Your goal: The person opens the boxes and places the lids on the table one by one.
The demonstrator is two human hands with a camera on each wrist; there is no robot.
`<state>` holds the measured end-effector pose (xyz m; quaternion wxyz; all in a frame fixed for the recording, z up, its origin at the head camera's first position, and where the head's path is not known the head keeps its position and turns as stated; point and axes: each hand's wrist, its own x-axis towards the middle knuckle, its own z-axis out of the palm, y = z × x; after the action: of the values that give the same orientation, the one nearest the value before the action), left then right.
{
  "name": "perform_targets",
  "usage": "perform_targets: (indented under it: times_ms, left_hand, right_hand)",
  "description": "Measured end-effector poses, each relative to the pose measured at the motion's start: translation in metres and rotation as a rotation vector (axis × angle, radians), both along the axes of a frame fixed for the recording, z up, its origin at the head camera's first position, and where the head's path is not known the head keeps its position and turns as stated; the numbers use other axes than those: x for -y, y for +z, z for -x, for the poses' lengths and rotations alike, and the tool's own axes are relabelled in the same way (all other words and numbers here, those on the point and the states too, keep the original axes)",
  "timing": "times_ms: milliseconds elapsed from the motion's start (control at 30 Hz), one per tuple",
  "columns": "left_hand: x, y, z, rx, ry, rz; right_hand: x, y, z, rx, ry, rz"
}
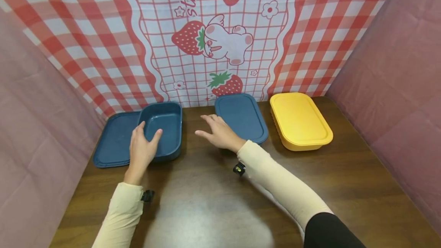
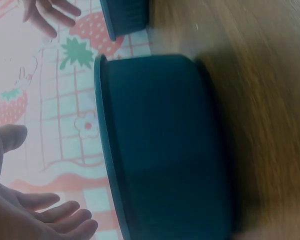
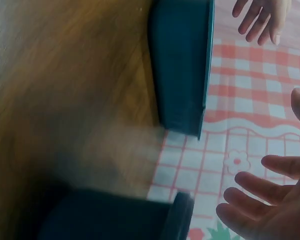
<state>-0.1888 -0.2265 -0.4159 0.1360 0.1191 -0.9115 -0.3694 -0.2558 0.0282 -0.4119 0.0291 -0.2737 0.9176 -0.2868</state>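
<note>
Blue open container [image 1: 168,127] – placed on the left of the bench [image 1: 206,190], a flat blue lid [image 1: 115,137] seen at its left. Left hand [image 1: 142,146] held near it, fingers spread. Lidded blue container [image 1: 242,116] – set farther right, right hand [image 1: 220,131] held near, fingers parted. Yellow container [image 1: 301,119] placed rightmost.

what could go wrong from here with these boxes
The left hand is right by the open blue box, so a knock might shove it or the blue lid to its left.

The right hand and sleeve are close to the lidded blue box; a careless swing might nudge that out of place.
</note>
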Motion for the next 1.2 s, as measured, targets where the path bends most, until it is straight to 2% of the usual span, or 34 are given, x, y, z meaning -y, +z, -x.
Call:
perform_targets:
  times_ms: [167, 533, 800, 1000, 1200]
  left_hand:
    - [-0.010, -0.001, 0.001, -0.007, -0.024, 0.009]
    - [-0.030, -0.006, 0.004, -0.102, -0.083, 0.031]
    - [-0.042, -0.002, 0.007, -0.119, -0.124, 0.025]
    - [-0.051, -0.001, 0.009, -0.152, -0.151, 0.022]
    - [-0.060, -0.001, 0.009, -0.159, -0.176, 0.023]
  right_hand:
    - [-0.011, 0.001, 0.001, -0.013, -0.007, 0.008]
    - [-0.034, 0.009, 0.001, 0.001, -0.009, 0.067]
    - [-0.048, 0.013, 0.003, 0.002, -0.025, 0.099]
    - [-0.067, 0.014, -0.001, 0.023, -0.043, 0.095]
    - [-0.086, 0.014, -0.006, 0.003, -0.057, 0.095]
